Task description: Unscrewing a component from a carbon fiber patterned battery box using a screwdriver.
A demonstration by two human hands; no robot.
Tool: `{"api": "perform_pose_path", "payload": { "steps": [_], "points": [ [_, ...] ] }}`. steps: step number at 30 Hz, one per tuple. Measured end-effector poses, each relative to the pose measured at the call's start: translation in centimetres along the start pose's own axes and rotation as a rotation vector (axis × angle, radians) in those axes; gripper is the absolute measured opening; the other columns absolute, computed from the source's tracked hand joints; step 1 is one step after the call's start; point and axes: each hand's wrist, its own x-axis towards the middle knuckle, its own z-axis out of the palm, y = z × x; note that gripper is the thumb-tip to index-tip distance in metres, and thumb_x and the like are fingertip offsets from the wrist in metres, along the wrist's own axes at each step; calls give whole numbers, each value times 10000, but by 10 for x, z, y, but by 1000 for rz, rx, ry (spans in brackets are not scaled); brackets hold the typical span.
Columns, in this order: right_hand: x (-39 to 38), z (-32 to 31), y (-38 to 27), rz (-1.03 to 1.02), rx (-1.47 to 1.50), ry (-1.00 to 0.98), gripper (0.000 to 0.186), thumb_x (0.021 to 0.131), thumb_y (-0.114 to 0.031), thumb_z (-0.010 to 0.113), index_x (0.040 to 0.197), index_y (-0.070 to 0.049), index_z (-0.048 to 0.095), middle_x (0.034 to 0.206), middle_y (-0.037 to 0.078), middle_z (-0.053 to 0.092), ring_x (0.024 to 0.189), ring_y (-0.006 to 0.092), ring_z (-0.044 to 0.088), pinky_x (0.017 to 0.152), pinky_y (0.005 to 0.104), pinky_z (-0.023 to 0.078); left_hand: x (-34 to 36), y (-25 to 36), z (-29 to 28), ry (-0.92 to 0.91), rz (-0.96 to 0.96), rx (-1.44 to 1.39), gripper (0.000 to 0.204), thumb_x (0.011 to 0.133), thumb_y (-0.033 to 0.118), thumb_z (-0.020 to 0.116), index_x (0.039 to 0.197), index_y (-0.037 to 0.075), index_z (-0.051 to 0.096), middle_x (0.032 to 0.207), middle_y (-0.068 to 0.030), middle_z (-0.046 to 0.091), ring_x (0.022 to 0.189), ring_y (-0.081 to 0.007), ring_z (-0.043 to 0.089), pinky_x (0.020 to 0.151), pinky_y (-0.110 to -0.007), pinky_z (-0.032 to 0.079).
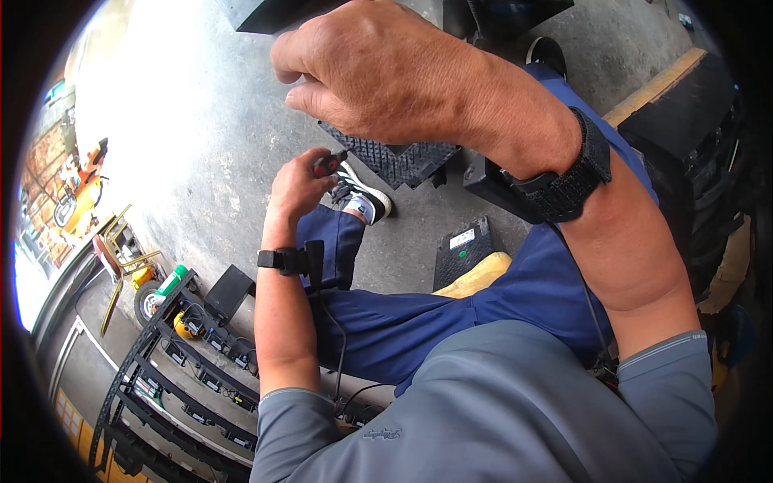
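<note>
The person sits on the floor, and the right hand is curled shut on the top edge of a black bumpy plastic piece held up above the shoe. The left hand is closed around a small red-handled tool just beside the piece. It looks stiff and light, so the thick edge seems the best place to grab it.

— What is that by the left hand?

— A small tool with a red and black handle, gripped at the fingertips, just above centre frame, tilted up to the right.

— And under the right hand?

— A black ribbed plastic piece, flat and angular, in upper centre frame, its top edge hidden by that hand.
</note>
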Motion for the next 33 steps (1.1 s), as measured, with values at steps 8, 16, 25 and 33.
{"api": "perform_pose_path", "payload": {
  "steps": [8, 16, 25, 33],
  "points": [
    [0, 0, -1, 5, 25, -17, 184, 931, -184, 671, 1041, -55, 742, 912, 170, 765, 841, 285, 773, 709, 390, 643, 8, 1, -5, -100, -225, 129, 487, 837, 445, 751, 1177, 98, 718, 989, -185, 749, 977, -378, 711, 854, -461, 549],
    [0, 1, -2, 13, 48, 4, 170, 923, -181, 672, 1014, -60, 750, 912, 174, 764, 834, 289, 772, 715, 406, 641, 8, -3, -2, -20, -74, 39, 474, 860, 404, 738, 1231, 112, 699, 1072, -175, 745, 1039, -361, 701, 889, -452, 539],
    [0, 3, -2, -24, 18, 20, 174, 931, -182, 659, 1015, -58, 746, 908, 169, 766, 829, 274, 774, 694, 383, 644, 2, 10, -6, 6, -8, 67, 531, 877, 384, 722, 1329, 115, 646, 1099, -195, 735, 1057, -379, 693, 907, -461, 533],
    [0, 5, 0, -15, 40, 6, 169, 924, -177, 658, 995, -58, 753, 909, 172, 765, 828, 281, 773, 699, 393, 643, 1, 12, -9, 37, -101, 79, 511, 884, 356, 709, 1321, 97, 649, 1072, -226, 726, 1051, -386, 688, 916, -458, 529]
  ]
}}
